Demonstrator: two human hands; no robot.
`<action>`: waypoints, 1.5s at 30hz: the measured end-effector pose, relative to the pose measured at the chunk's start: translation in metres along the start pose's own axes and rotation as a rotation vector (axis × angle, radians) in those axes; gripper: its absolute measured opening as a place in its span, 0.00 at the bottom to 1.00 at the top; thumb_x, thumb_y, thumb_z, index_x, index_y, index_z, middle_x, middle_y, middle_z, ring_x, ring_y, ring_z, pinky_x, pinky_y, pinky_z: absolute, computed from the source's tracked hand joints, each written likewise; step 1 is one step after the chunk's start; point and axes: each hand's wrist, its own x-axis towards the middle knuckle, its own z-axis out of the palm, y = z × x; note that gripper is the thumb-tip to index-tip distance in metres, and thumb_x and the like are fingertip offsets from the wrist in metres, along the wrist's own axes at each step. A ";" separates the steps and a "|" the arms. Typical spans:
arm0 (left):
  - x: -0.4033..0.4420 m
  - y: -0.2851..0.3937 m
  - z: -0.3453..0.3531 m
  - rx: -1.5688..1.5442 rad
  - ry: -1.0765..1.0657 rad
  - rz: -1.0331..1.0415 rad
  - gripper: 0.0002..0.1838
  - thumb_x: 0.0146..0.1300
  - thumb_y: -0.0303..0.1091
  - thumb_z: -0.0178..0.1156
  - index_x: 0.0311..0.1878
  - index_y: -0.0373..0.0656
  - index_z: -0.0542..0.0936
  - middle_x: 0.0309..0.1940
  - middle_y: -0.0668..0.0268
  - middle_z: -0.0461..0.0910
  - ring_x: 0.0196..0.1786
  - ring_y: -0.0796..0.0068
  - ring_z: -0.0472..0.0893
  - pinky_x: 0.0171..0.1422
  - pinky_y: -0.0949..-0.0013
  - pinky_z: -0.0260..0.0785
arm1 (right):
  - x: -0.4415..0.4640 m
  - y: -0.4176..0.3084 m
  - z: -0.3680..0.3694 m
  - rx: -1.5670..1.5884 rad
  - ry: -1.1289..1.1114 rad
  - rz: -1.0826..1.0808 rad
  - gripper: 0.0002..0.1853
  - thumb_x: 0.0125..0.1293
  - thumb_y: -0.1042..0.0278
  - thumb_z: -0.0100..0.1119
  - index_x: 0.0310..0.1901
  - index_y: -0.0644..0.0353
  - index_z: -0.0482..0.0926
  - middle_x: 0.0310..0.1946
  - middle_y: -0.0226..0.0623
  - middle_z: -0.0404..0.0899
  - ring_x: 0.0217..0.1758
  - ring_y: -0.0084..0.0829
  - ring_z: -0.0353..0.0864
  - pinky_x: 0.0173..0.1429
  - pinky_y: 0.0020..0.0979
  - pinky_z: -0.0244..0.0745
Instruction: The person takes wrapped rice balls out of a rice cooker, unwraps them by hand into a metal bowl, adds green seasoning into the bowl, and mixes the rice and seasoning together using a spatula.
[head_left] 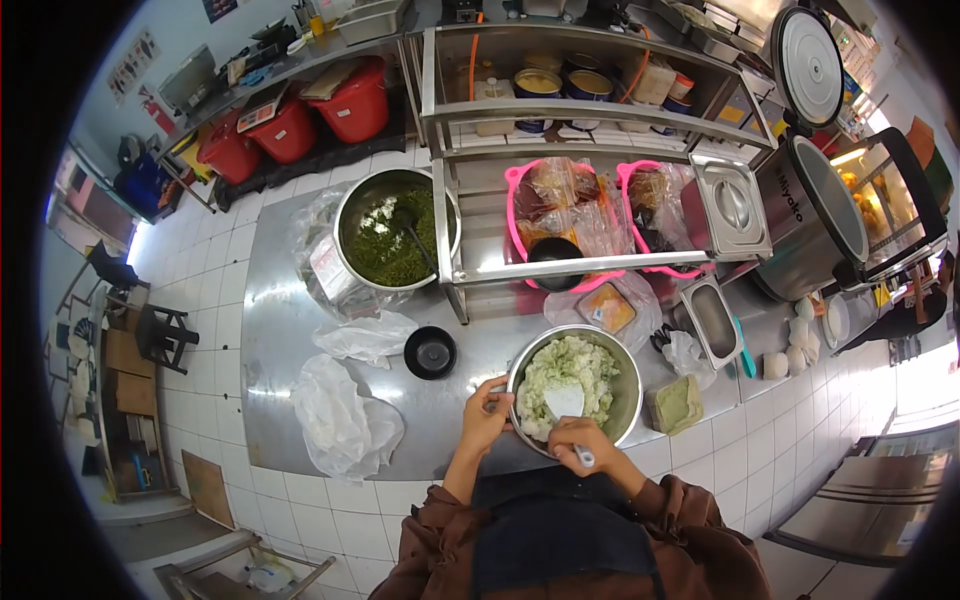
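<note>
A steel mixing bowl (632, 412) stands near the front edge of the metal table, filled with a pale green and white mixture (570, 365) that looks like rice. My left hand (487, 415) grips the bowl's left rim, thumb on top. In my right hand (583, 442) is a spatula with a white blade (565, 400); its blade rests in the mixture and the handle end pokes out below my fist. Left of the bowl sits a small black bowl (430, 353). A square container of green paste (676, 405) stands to the right.
Behind is a large steel bowl of chopped greens (385, 235) with a ladle. Crumpled plastic bags (345, 420) lie at left. A steel rack (560, 268) holds pink baskets. At right are a steel tray (710, 320) and a large Miyako cooker (810, 215).
</note>
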 end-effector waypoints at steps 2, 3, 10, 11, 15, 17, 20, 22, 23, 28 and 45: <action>-0.001 0.001 0.000 0.023 0.006 0.004 0.17 0.60 0.30 0.56 0.54 0.49 0.73 0.36 0.64 0.74 0.30 0.77 0.78 0.28 0.75 0.75 | -0.003 0.000 -0.009 0.075 0.100 0.028 0.08 0.56 0.68 0.49 0.21 0.58 0.73 0.16 0.34 0.70 0.22 0.33 0.69 0.29 0.32 0.66; -0.003 0.001 0.000 0.051 0.012 0.019 0.17 0.61 0.30 0.56 0.54 0.49 0.73 0.36 0.65 0.74 0.31 0.77 0.78 0.28 0.76 0.75 | 0.000 0.011 -0.018 0.192 0.223 0.001 0.12 0.60 0.64 0.47 0.22 0.58 0.73 0.15 0.32 0.69 0.20 0.29 0.67 0.27 0.30 0.64; -0.018 0.001 0.000 -0.043 -0.045 -0.069 0.21 0.62 0.31 0.55 0.59 0.51 0.67 0.37 0.64 0.73 0.31 0.76 0.78 0.28 0.75 0.76 | 0.037 -0.006 -0.030 0.934 0.754 0.331 0.21 0.69 0.47 0.38 0.32 0.60 0.66 0.07 0.23 0.45 0.09 0.18 0.45 0.18 0.23 0.46; -0.019 -0.001 -0.001 -0.037 -0.050 -0.077 0.21 0.62 0.31 0.55 0.59 0.51 0.67 0.37 0.64 0.73 0.31 0.76 0.78 0.28 0.75 0.76 | 0.036 0.012 -0.026 0.937 0.763 0.337 0.21 0.69 0.47 0.38 0.32 0.60 0.66 0.07 0.23 0.45 0.09 0.18 0.45 0.18 0.23 0.46; -0.022 0.000 0.004 -0.024 -0.059 -0.036 0.22 0.63 0.31 0.53 0.61 0.48 0.64 0.37 0.63 0.74 0.32 0.75 0.79 0.28 0.75 0.77 | 0.042 0.046 -0.046 0.898 1.090 0.296 0.22 0.68 0.48 0.43 0.25 0.58 0.65 0.06 0.23 0.42 0.08 0.17 0.40 0.15 0.25 0.40; -0.023 0.000 0.008 -0.014 -0.044 -0.024 0.23 0.64 0.31 0.53 0.62 0.47 0.63 0.37 0.63 0.73 0.32 0.75 0.79 0.28 0.75 0.77 | 0.045 0.048 -0.055 0.801 1.182 0.270 0.22 0.69 0.48 0.42 0.23 0.58 0.64 0.06 0.22 0.43 0.08 0.17 0.40 0.15 0.25 0.40; -0.027 -0.008 0.007 -0.007 -0.047 -0.007 0.25 0.63 0.33 0.54 0.63 0.52 0.62 0.37 0.66 0.74 0.35 0.79 0.76 0.30 0.74 0.77 | 0.039 0.029 -0.058 0.830 1.168 0.226 0.23 0.70 0.52 0.41 0.22 0.60 0.63 0.06 0.22 0.46 0.08 0.17 0.42 0.14 0.24 0.41; -0.029 -0.017 0.006 -0.044 -0.034 -0.027 0.26 0.64 0.33 0.53 0.64 0.53 0.60 0.38 0.67 0.74 0.36 0.79 0.76 0.31 0.75 0.77 | 0.034 0.007 -0.063 0.859 1.127 0.195 0.23 0.70 0.54 0.41 0.21 0.62 0.63 0.06 0.23 0.48 0.08 0.16 0.44 0.14 0.24 0.43; -0.032 -0.018 0.006 -0.043 -0.030 -0.034 0.26 0.64 0.33 0.53 0.64 0.53 0.60 0.38 0.67 0.74 0.36 0.79 0.76 0.31 0.75 0.77 | 0.029 -0.007 -0.062 0.670 1.128 0.102 0.23 0.70 0.54 0.41 0.20 0.62 0.64 0.07 0.22 0.49 0.09 0.16 0.45 0.15 0.23 0.44; -0.036 -0.011 0.007 -0.070 -0.072 -0.055 0.25 0.65 0.34 0.50 0.65 0.50 0.59 0.37 0.67 0.72 0.36 0.80 0.76 0.33 0.75 0.77 | 0.019 0.049 -0.056 0.326 1.131 0.127 0.23 0.70 0.56 0.40 0.21 0.62 0.67 0.08 0.22 0.51 0.10 0.15 0.47 0.18 0.22 0.45; -0.028 0.008 0.009 -0.001 -0.065 -0.032 0.24 0.65 0.29 0.49 0.63 0.51 0.60 0.36 0.64 0.73 0.35 0.78 0.77 0.29 0.76 0.77 | 0.018 -0.014 0.016 0.124 -0.003 -0.001 0.12 0.51 0.66 0.60 0.18 0.57 0.67 0.12 0.35 0.66 0.15 0.38 0.68 0.23 0.33 0.63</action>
